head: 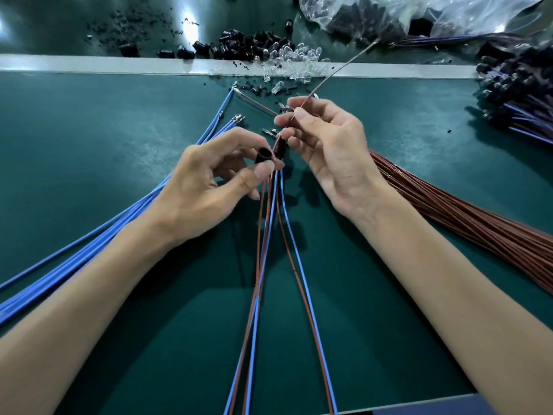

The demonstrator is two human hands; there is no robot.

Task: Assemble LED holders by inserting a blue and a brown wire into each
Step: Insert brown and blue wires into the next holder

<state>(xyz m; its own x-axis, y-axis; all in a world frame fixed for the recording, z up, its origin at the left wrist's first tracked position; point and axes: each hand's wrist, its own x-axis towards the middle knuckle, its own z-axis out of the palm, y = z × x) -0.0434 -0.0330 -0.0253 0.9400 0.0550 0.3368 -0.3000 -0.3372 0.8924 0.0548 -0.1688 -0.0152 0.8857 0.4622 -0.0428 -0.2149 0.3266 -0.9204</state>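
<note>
My left hand (209, 181) pinches a small black LED holder (264, 155) between thumb and fingers above the green mat. Several blue and brown wires (269, 250) hang from under that hand toward me. My right hand (326, 142) pinches a single brown wire (332, 74) near its end; the wire rises away to the upper right. The two hands sit close together, fingertips a little apart. A fan of loose blue wires (98, 235) lies to the left, and a bundle of brown wires (466, 214) lies to the right.
A pile of black holders (239, 44) and clear LEDs (296, 59) lies along the white strip (89, 64) at the back. A clear plastic bag (389, 13) is at the back right. Finished black holders with wires (520, 94) are heaped at the right edge.
</note>
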